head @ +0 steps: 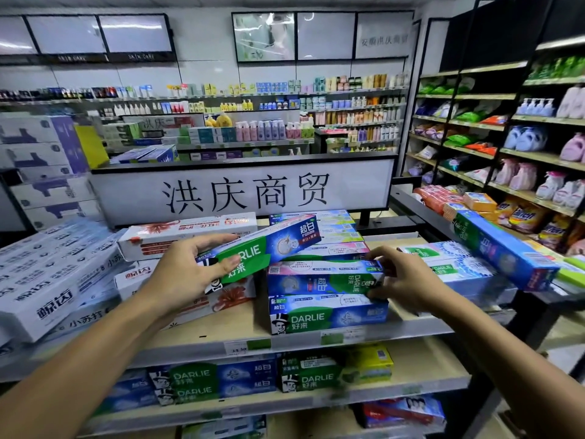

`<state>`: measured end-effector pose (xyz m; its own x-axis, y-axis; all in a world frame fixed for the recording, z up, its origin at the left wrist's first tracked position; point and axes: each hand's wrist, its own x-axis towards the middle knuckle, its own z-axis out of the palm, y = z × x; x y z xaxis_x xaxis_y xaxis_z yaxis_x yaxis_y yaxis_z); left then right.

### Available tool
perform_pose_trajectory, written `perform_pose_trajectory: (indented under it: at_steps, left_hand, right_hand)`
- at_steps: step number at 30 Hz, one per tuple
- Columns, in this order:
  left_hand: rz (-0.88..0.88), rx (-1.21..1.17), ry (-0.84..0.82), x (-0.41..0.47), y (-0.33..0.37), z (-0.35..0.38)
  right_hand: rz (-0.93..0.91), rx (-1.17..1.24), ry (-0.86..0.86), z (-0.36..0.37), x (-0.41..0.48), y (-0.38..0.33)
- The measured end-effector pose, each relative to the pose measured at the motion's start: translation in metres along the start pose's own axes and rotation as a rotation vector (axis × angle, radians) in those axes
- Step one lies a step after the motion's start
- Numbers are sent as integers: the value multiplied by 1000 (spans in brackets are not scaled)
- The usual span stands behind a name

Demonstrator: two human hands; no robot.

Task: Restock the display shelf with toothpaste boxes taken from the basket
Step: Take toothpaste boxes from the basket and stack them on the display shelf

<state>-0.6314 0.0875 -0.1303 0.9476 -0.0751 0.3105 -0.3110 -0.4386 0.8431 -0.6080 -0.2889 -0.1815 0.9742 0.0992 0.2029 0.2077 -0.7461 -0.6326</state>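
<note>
Two forearms [104, 353] are stretched from the lower edge of the view toward the display shelf [202, 332]. A blue-and-green toothpaste box [275, 245] is gripped at its near end by the left hand [190, 270], thumb laid over the top face and fingers curled behind. The box is held tilted, its far end raised beyond the fingertips. Its lower edge lies close over the stack to the right of that hand, though contact cannot be made out.

The right hand [408, 280] is set against the right end of the stacked box [323, 278], which is pinched between the thumb above and the curled fingers below. A bottom box [329, 315] lies beneath it on the shelf board. White boxes [190, 231] are piled behind and to the left of the left hand. The basket is not in view.

The step in hand is judged to be placement: one box has been brought to the shelf, and the pile is being steadied or squared to receive it. For the next move, the held box would have to be levelled, turned in line with the boxes below and lowered flat, while the pile is kept from sliding.
</note>
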Motion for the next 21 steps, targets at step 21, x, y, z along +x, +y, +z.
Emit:
perform_pose_trajectory:
  at_steps: [21]
  left_hand:
    - [0,-191,122,-4,2,-13]
  right_hand:
    - [-567,120,117,-6,12,-135]
